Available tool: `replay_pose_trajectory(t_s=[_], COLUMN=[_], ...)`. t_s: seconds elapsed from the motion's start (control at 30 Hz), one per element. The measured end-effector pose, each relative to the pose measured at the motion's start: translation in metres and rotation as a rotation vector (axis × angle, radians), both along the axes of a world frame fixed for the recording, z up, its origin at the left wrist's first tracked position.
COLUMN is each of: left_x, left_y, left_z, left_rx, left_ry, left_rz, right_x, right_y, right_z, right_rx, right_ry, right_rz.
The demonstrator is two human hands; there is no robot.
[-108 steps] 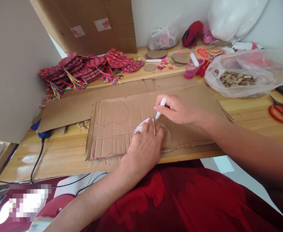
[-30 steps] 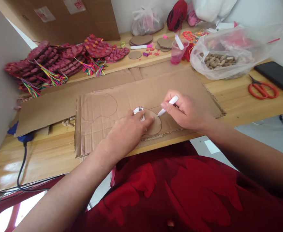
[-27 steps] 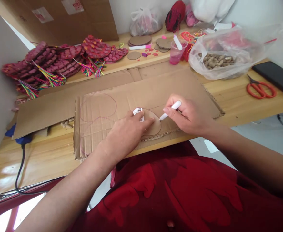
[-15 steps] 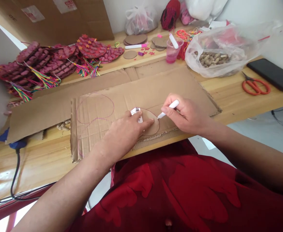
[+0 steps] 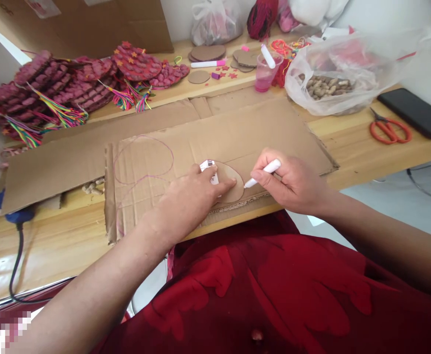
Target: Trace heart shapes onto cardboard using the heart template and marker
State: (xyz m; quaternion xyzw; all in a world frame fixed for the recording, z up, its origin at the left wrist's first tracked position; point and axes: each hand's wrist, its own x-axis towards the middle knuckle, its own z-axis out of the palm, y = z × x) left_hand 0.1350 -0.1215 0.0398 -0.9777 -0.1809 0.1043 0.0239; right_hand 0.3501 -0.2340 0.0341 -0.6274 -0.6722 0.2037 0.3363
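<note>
My right hand [image 5: 297, 184] is closed around a white marker pen [image 5: 273, 166], its tip down at the right edge of a rounded cardboard piece [image 5: 233, 173]. My left hand [image 5: 186, 199] presses this piece down with thumb and fingers spread. A white printed label [image 5: 208, 167] shows on the piece by my fingertips, and part of its left side is hidden under my hand. Beneath lies a large cardboard sheet [image 5: 270, 125] with a rough torn front edge. A purple curved outline [image 5: 173, 156] is drawn on the sheet's left part.
Peanuts in a plastic bag [image 5: 292, 93], orange-handled scissors [image 5: 390, 132] and a black phone [image 5: 416, 113] lie at right. Decorated red-pink pieces with tassels [image 5: 137, 69] are stacked back left. A plastic cup [image 5: 263, 83], cardboard discs [image 5: 198, 77] and another marker [image 5: 206, 64] stand behind the sheet.
The marker tip has moved slightly down along the right edge of the rounded piece, with my right hand following. My left hand stays on the piece. The view has shifted a little.
</note>
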Motion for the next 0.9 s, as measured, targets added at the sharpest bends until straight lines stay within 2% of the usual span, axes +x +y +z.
replay_pose_trajectory(t_s=[0.13,0.43,0.63,0.9], left_x=[0.000,0.001,0.000,0.000], left_y=[0.000,0.002,0.000,-0.001], left_z=[0.000,0.000,0.005,0.007], left_rx=[-0.002,0.003,0.008,0.013], left_ry=[-0.001,0.012,0.011,0.024], left_rz=[-0.005,0.007,0.021,0.017], right_x=[0.001,-0.014,-0.023,-0.013], right_y=[0.005,-0.014,-0.014,-0.013], right_z=[0.000,0.000,0.000,-0.003], right_rx=[0.017,0.017,0.101,0.126], right_ry=[-0.033,-0.021,-0.045,-0.059], right_rz=[-0.031,0.057,0.112,0.110])
